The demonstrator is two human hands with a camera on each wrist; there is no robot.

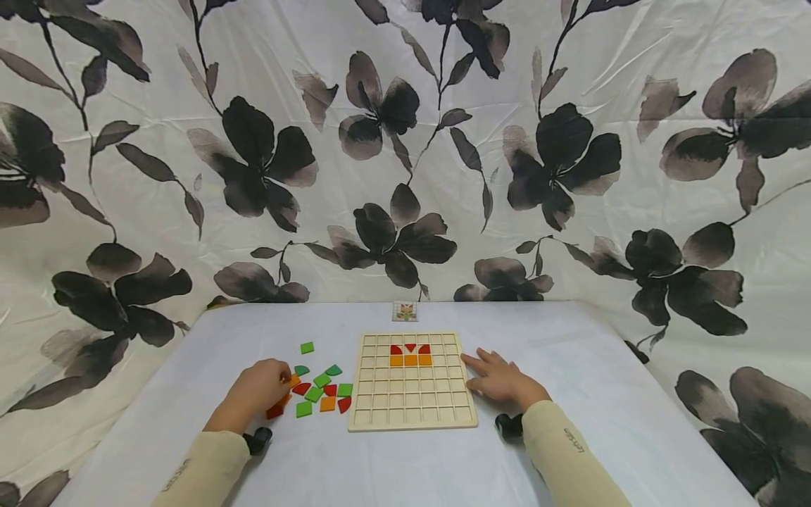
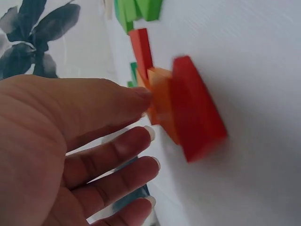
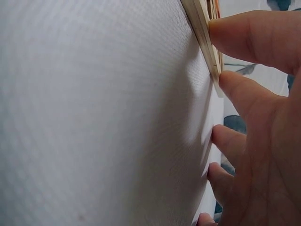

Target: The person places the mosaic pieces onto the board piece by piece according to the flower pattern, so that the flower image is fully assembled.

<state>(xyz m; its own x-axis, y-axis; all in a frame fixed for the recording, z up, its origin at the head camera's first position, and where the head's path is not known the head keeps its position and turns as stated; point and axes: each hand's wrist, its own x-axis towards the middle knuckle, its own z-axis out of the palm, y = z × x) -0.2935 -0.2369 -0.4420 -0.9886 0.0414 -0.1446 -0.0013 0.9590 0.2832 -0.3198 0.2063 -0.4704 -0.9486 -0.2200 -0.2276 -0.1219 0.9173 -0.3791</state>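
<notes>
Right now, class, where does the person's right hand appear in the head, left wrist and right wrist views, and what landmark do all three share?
Head: the right hand is right of centre, at the right edge of the board.
Left wrist: not in it.
Right wrist: along the right side, its fingers pointing left.
Shared landmark: the floral cloth.

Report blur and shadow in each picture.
Head view: brightly lit, the board showing its grid clearly; left wrist view: the nearest red piece blurred at its lower end, the white table dimmer below it; right wrist view: a broad, soft-edged shadow beside the right hand.
</notes>
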